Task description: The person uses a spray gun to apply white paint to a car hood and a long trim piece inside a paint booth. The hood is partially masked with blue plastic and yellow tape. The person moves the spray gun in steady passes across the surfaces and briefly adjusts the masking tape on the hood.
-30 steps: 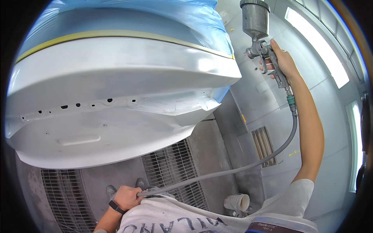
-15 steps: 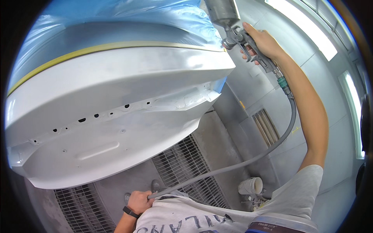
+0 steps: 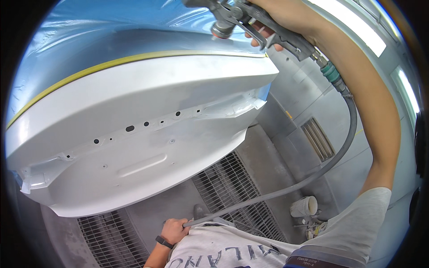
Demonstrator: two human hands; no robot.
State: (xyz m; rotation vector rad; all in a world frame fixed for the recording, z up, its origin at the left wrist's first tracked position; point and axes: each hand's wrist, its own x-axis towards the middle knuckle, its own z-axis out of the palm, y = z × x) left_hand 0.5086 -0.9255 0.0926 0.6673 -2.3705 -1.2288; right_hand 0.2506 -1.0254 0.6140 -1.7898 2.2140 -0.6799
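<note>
My right hand (image 3: 286, 17) is wrapped around the handle of a grey spray gun (image 3: 291, 42) at the top, its fingers by the trigger. The gun's nozzle (image 3: 222, 29) is over blue plastic film, beyond the upper edge of a white car trunk lid (image 3: 178, 80). Only a bit of the gun's cup shows at the top edge. From a green coupling (image 3: 330, 72) under the handle, a grey air hose (image 3: 272, 194) curves down to my left hand (image 3: 174, 231), closed around it near my waist. Whether the trigger is pulled, I cannot tell.
Blue plastic film (image 3: 120, 20) covers the area above the lid, edged by yellow masking tape (image 3: 103, 65). Floor grates (image 3: 232, 187) lie below. A white bucket (image 3: 302, 207) stands at the lower right, near a wall with a vent (image 3: 318, 138).
My right hand has carried the spray gun left along the lid's upper edge and nearer to me. The view has shifted slightly. My left hand keeps its hold on the hose.
</note>
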